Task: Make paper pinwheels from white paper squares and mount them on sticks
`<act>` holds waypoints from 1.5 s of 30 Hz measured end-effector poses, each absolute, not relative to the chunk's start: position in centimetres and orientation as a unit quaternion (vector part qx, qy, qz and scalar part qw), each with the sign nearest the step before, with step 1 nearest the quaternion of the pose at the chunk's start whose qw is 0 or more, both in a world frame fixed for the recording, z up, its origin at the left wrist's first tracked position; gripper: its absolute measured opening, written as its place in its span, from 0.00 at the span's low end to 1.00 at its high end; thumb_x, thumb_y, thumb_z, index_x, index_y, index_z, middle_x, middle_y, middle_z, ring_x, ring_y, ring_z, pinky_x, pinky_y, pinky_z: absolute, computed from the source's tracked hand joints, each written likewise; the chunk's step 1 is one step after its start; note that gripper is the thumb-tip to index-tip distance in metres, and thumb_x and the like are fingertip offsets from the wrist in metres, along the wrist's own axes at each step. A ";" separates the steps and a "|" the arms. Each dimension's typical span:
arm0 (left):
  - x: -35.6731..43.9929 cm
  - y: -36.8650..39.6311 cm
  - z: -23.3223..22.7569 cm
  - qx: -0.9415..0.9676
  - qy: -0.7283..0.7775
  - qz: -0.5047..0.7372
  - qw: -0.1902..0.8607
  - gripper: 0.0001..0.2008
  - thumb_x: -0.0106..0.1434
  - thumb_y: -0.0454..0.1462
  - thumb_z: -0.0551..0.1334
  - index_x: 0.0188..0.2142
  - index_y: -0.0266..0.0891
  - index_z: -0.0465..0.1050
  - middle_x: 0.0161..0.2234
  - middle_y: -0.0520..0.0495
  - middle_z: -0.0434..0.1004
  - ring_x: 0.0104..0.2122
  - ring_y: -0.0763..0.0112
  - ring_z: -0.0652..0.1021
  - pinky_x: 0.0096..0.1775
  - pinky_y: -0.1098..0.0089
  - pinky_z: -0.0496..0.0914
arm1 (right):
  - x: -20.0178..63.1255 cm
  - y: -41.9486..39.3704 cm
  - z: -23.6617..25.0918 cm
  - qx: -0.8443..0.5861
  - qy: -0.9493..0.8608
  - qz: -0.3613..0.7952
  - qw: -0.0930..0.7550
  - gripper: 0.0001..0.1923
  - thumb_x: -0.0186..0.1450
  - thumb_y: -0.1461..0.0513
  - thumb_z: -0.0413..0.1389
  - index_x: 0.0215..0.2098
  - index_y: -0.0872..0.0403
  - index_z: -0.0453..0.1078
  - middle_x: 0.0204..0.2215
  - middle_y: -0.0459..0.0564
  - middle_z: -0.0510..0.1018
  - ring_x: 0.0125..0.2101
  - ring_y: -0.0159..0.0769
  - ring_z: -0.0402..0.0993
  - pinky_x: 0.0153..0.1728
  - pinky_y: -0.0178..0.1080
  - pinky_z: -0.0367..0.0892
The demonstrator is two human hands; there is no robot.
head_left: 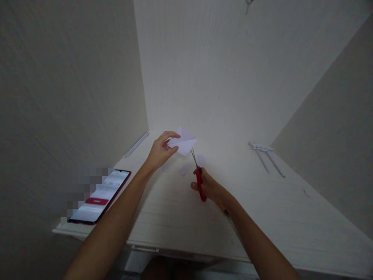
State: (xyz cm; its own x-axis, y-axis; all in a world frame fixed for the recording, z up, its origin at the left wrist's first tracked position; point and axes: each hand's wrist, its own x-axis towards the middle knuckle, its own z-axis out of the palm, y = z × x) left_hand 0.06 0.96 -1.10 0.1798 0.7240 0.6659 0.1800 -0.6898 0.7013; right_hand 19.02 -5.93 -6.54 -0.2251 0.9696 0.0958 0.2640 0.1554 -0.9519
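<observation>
My left hand [163, 149] pinches a creased piece of white paper [183, 142] at its left side and holds it above the table. In my right hand [208, 184] is a pair of scissors [201, 184] with red handles. Their thin metal blades point up toward the lower right edge of the paper; whether they touch it I cannot tell. Beneath the paper, a few small paper pieces [184, 169] lie on the white table [175, 217]. Under my right forearm a yellow and black object [223, 208] is mostly hidden.
A phone [101, 198] with a lit screen lies by the table's left edge. Behind it, a thin white strip [136, 144] runs along the wall. Two grey rods with a white piece [266, 157] rest at the right. Walls enclose the table at the back and both sides.
</observation>
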 end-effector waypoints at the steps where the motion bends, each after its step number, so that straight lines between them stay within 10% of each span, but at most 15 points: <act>1: 0.1 0.9 -1.1 0.730 0.314 0.558 0.239 0.14 0.50 0.29 0.58 0.38 0.38 0.68 0.42 0.47 0.66 0.41 0.72 0.70 0.40 0.70 0.66 | 18.9 -6.4 -6.0 -0.453 -0.634 0.488 0.394 0.21 0.49 0.47 0.58 0.31 0.53 0.61 0.22 0.43 0.64 0.22 0.28 0.58 0.22 0.33 0.59; 7: 0.5 0.4 -0.8 0.743 0.320 0.539 0.234 0.13 0.50 0.29 0.59 0.37 0.37 0.69 0.41 0.46 0.67 0.40 0.72 0.70 0.40 0.71 0.67 | 18.3 -7.8 -4.3 -0.335 -0.542 0.686 0.351 0.32 0.49 0.37 0.50 0.32 0.57 0.65 0.20 0.46 0.67 0.19 0.27 0.61 0.19 0.32 0.57; 45: 1.5 0.0 -1.2 0.723 0.342 0.529 0.284 0.14 0.47 0.27 0.60 0.36 0.36 0.70 0.39 0.47 0.67 0.26 0.82 0.66 0.23 0.81 0.61 | 18.9 -7.0 -5.2 -0.285 -0.505 0.741 0.340 0.31 0.54 0.39 0.48 0.36 0.58 0.61 0.22 0.46 0.65 0.20 0.27 0.60 0.22 0.34 0.54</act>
State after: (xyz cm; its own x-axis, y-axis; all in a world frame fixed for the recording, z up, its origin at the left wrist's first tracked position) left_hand 1.49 -0.02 -1.18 0.2075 0.7948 0.5703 0.1934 -0.6048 0.7725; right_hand 18.91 -6.96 -5.18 -0.6068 0.7910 -0.0783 -0.2166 -0.2594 -0.9412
